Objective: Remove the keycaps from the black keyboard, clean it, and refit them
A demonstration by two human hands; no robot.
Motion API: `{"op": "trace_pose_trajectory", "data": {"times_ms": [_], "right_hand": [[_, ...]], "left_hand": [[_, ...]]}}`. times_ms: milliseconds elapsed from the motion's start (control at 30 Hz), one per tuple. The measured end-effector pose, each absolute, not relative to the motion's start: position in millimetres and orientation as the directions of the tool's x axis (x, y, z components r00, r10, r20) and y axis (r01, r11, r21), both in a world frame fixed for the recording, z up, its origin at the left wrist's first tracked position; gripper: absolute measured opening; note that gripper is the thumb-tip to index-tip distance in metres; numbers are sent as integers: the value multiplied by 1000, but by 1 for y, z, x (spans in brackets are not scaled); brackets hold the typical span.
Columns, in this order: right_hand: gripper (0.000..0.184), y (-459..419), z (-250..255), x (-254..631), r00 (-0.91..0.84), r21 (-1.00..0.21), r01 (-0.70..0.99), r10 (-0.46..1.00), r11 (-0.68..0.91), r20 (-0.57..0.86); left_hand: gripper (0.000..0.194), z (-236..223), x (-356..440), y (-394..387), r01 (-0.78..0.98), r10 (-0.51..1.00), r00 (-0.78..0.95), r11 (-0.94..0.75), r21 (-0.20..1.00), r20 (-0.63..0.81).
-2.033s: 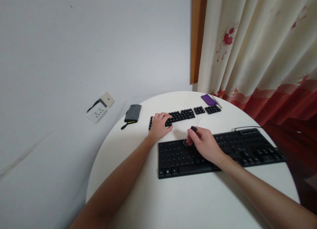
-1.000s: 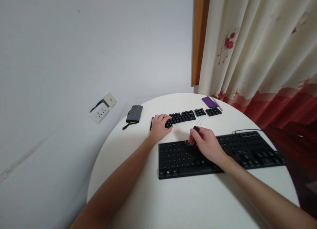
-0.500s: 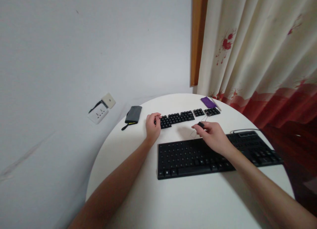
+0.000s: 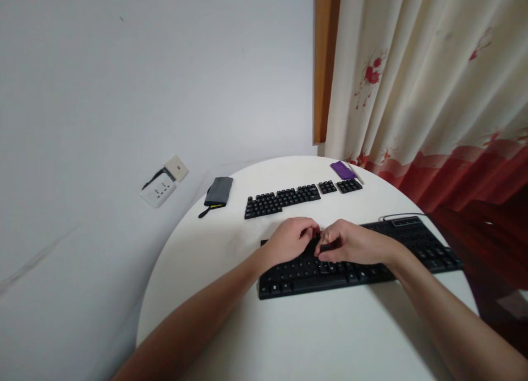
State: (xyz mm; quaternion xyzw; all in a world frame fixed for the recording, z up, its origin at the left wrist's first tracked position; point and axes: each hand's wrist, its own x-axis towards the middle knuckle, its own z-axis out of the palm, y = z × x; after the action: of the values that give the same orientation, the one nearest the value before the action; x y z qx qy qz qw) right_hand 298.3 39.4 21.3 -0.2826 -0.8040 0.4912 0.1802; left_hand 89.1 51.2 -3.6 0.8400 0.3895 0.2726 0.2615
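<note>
A black keyboard lies on the table, many of its keycaps off on the left part. Over it my right hand is closed on a keycap puller with a black handle and thin wire loops. My left hand is over the keyboard's back edge, fingers curled together, its fingertips close to the puller. Whatever those fingertips pinch, if anything, is hidden. Behind both hands, loose black keycaps are laid out in blocks, like the keyboard's own layout.
A grey pouch with a black strap lies at the table's back left. A purple cloth is at the back right. The round white table stands against the wall; a cable runs behind the keyboard. A curtain hangs at right.
My left hand has left the laid-out keycaps and come right and nearer, over the keyboard. My right hand has lowered the keycap puller toward the keyboard, so both hands now nearly meet.
</note>
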Motion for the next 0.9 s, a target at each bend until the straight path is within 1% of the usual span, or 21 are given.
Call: {"op": "trace_pose_trajectory", "data": {"times_ms": [167,267,333,400,500,533,600,733,800,900], "right_hand": [[14,35,23,296,-843,-877,275,538,394,-23],[14,37,17,295,-795,-864,318,606,390,-19],[18,40,10,294,-735,-879,350,677,323,-43],[22,43,4,293,-690,-901,367,717,232,-96],[26,46,5,294,-696,-912,380,697,154,-172],[27,46,7,296,-711,-908,386,679,161,-182],[25,44,16,299,-749,-886,402,639,231,-173],[13,32,28,299,-802,-799,441,578,409,-147],[11,27,29,294,-806,-753,455,579,475,-121],[16,27,26,289,-780,-699,482,622,528,-67]], "left_hand": [[28,-20,91,52,519,842,476,-502,692,254],[25,-21,89,55,501,867,432,-461,733,249],[24,-21,89,56,492,876,417,-441,751,241],[23,-21,89,56,487,880,410,-433,758,239],[23,-22,88,56,481,879,412,-433,762,239],[23,-22,88,56,480,879,414,-432,763,238],[23,-22,89,55,479,881,412,-425,768,231],[22,-21,89,55,476,890,405,-401,783,210],[22,-21,89,55,475,892,403,-397,786,207],[22,-22,89,55,468,887,410,-405,786,213]]}}
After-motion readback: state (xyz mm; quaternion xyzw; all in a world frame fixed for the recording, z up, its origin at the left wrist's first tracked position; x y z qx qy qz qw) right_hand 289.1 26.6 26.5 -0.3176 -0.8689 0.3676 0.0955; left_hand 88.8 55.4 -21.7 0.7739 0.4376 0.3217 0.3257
